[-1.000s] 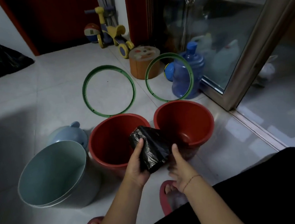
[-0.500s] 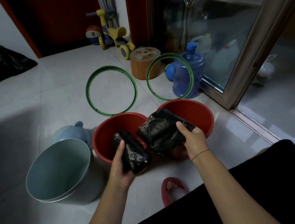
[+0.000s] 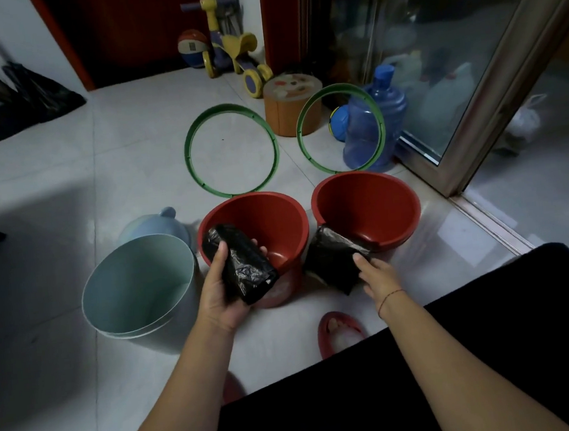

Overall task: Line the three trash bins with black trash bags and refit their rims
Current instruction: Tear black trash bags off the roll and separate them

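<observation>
Three open bins stand on the tiled floor: a pale blue bin [image 3: 134, 283] at left, a red bin [image 3: 276, 216] in the middle and a second red bin [image 3: 374, 200] at right. Two green rims [image 3: 227, 106] [image 3: 299, 135] lie flat beyond the red bins. My left hand [image 3: 219, 293] grips a roll of black trash bags [image 3: 243, 267] over the middle bin's near edge. My right hand [image 3: 381, 277] holds a separate folded black trash bag [image 3: 330, 263] low against the front of the right red bin.
A pale blue lid [image 3: 151, 223] lies behind the blue bin. An orange stool [image 3: 292, 108], a blue water jug [image 3: 371, 121], a toy scooter [image 3: 227, 55] and a ball [image 3: 192, 46] stand farther back. A glass door frame [image 3: 492, 94] runs along the right. Black bags [image 3: 18, 101] lie far left.
One bag has come off the roll. My right hand carried it from above the red bins down to the right bin's front; my left hand kept the roll over the middle bin.
</observation>
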{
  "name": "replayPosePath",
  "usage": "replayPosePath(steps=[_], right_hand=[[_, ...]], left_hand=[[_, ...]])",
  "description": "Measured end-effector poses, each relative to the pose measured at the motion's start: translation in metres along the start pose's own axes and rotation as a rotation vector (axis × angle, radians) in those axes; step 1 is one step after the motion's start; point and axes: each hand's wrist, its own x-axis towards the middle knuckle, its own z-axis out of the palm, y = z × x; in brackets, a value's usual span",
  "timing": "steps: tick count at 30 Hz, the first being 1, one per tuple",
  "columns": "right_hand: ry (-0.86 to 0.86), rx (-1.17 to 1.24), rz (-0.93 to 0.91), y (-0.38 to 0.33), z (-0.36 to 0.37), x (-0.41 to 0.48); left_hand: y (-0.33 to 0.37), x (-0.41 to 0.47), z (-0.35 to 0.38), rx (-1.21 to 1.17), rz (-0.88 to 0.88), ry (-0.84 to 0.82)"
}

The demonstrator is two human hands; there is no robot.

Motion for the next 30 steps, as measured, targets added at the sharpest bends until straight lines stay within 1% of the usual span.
replayPosePath(steps=[2, 4, 9, 11, 13, 15, 17, 19, 22, 24, 27, 28, 30], right_hand=[[0.069, 0.011, -0.095, -0.003, -0.001, -0.004], [0.101, 0.028, -0.162, -0.009, 0.000, -0.006], [0.064, 0.074, -0.191, -0.027, 0.015, -0.024], [-0.070, 0.098, -0.117, -0.034, 0.033, -0.041], [-0.280, 0.092, -0.059, -0.042, 0.057, -0.066], [-0.410, 0.051, -0.071, -0.043, 0.079, -0.084], [-0.474, -0.005, -0.127, -0.044, 0.095, -0.095], [-0.476, -0.072, -0.193, -0.043, 0.104, -0.100], [-0.440, -0.070, -0.254, -0.040, 0.110, -0.103], [-0.364, -0.040, -0.293, -0.039, 0.113, -0.102], [-0.239, -0.048, -0.353, -0.041, 0.115, -0.096], [-0.228, -0.075, -0.365, -0.041, 0.116, -0.094], [-0.267, -0.093, -0.355, -0.044, 0.117, -0.094]], left_hand=[[-0.002, -0.003, 0.002, 0.008, -0.002, -0.009], [-0.004, -0.004, 0.004, 0.021, -0.005, -0.014], [-0.008, -0.007, 0.006, 0.026, -0.031, 0.001], [-0.009, -0.008, 0.009, 0.045, -0.036, -0.003], [-0.010, -0.010, 0.012, 0.098, -0.043, -0.003], [-0.011, -0.013, 0.017, 0.156, -0.043, 0.013], [-0.010, -0.013, 0.019, 0.216, -0.014, 0.049], [-0.008, -0.014, 0.020, 0.269, 0.017, 0.083], [-0.003, -0.014, 0.023, 0.274, 0.011, 0.079], [-0.002, -0.015, 0.023, 0.228, -0.030, 0.066], [-0.002, -0.015, 0.016, 0.156, -0.038, 0.060], [-0.002, -0.015, 0.013, 0.120, -0.038, 0.046], [-0.002, -0.016, 0.006, 0.033, -0.047, -0.003]])
